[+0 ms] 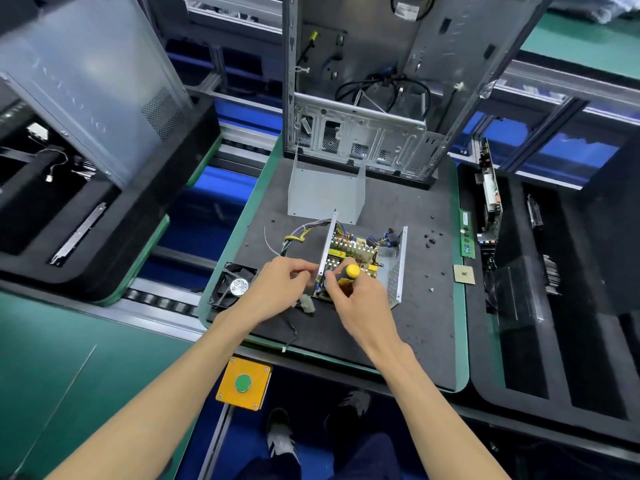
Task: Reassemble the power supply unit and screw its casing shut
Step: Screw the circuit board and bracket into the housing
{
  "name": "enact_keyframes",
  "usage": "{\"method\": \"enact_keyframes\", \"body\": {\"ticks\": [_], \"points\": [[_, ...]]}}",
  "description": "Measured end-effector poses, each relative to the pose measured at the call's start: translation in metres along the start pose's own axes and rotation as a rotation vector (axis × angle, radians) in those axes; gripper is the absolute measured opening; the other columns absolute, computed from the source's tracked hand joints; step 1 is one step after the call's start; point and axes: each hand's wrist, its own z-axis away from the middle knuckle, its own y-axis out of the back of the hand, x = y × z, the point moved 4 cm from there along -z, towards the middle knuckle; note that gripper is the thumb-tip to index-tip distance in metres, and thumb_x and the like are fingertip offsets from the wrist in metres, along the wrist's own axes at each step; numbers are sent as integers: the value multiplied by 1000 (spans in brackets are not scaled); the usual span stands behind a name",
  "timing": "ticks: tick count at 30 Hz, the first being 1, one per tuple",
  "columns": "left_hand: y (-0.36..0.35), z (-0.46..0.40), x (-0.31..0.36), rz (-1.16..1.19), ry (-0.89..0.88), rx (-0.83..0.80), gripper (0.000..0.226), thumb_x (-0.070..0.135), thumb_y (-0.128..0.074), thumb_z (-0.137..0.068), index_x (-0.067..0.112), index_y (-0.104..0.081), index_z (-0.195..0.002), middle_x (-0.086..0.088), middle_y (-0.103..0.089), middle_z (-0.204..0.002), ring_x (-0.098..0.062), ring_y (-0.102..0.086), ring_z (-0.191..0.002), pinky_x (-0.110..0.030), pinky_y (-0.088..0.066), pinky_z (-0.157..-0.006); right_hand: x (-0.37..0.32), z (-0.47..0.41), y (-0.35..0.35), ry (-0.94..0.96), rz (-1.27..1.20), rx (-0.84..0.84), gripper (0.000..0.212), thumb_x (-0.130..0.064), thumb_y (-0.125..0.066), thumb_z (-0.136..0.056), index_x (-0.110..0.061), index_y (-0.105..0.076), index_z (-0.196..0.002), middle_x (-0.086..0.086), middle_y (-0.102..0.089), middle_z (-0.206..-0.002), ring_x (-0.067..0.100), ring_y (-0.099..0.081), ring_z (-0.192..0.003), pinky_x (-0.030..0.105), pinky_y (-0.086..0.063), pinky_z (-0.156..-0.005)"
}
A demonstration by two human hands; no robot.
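Observation:
The open power supply unit (391, 271) lies on the black mat (398, 327), its circuit board (353, 249) bare between two metal side walls. My right hand (356, 299) grips a yellow-handled screwdriver (350, 273), held upright over the board's near left corner. My left hand (284, 280) pinches the near end of the unit's left wall with curled fingers. The grey casing cover (325, 195) stands apart behind the unit. A black fan (235, 285) lies to the left, by my left wrist. Several small black screws (431, 237) are scattered to the right.
An empty computer case (363, 98) stands upright at the back of the mat. A RAM stick (467, 237) and a CPU chip (464, 273) lie at the mat's right edge. Black foam trays flank both sides. A yellow box with a green button (243, 382) sits below the near edge.

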Motion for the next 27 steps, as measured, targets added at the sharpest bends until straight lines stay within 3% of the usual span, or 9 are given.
{"method": "enact_keyframes", "body": {"ticks": [5, 9, 12, 14, 17, 21, 23, 25, 27], "points": [[1, 0, 0, -20, 7, -16, 37, 13, -47, -100, 27, -72, -124, 7, -77, -98, -17, -73, -96, -44, -58, -92, -7, -7, -2, 65, 53, -18, 25, -37, -57, -104, -26, -55, -82, -11, -46, -53, 6, -50, -60, 19, -35, -52], [3, 2, 3, -56, -16, -25, 35, 15, -46, -102, 26, -72, -123, 6, -76, -100, -13, -71, -95, -40, -58, -90, -5, -9, -4, 92, 42, -15, 21, -40, -62, -101, -26, -61, -86, -15, -45, -54, 3, -52, -62, 17, -38, -55], [20, 11, 26, -106, -183, 241, 24, 30, -49, -103, 23, -71, -107, 8, -70, -88, -7, -65, -80, -34, -56, -77, -4, -9, -3, 91, 23, -16, 26, -41, -63, -101, -20, -63, -85, -16, -47, -53, 4, -51, -60, 18, -38, -54], [28, 21, 50, -144, -349, 321, 28, 50, -50, -97, 26, -64, -92, 9, -60, -71, -7, -57, -67, -32, -51, -63, -5, -9, -2, 100, 37, -15, 29, -39, -63, -101, -21, -57, -78, -14, -44, -51, 6, -48, -58, 19, -35, -52], [24, 26, 78, -373, -421, 176, 36, 63, -59, -86, 28, -56, -91, 8, -53, -63, -7, -51, -62, -32, -47, -61, -4, -9, -3, 109, 51, -28, 37, -27, -66, -99, -27, -46, -68, -10, -43, -49, 10, -42, -52, 24, -30, -49], [22, 25, 95, -483, -488, 80, 20, 36, -67, -92, 17, -63, -94, 6, -62, -79, -16, -57, -78, -35, -48, -72, -3, -13, -4, 96, 80, -30, 45, -22, -68, -95, -36, -39, -64, -19, -50, -49, 3, -49, -52, 21, -30, -47], [22, 25, 97, -547, -532, -18, 15, 28, -65, -94, 17, -69, -103, 7, -60, -91, -15, -56, -88, -28, -42, -75, -4, -14, -2, 101, 90, -57, 28, -22, -67, -92, -33, -45, -78, -19, -52, -51, 0, -51, -55, 20, -31, -49], [23, 27, 97, -590, -543, -151, 22, 21, -63, -95, 22, -71, -115, 9, -56, -100, -11, -53, -93, -28, -41, -80, -5, -13, 2, 122, 39, -62, 31, -22, -70, -89, -44, -49, -91, -30, -57, -61, -6, -54, -62, 15, -37, -54], [22, 29, 99, -645, -537, -224, 29, 18, -61, -94, 26, -69, -121, 7, -59, -108, -14, -56, -101, -34, -47, -87, -3, -12, 5, 146, 34, -51, 31, -24, -73, -86, -37, -47, -76, -26, -56, -56, -10, -53, -62, 16, -35, -54]]}}
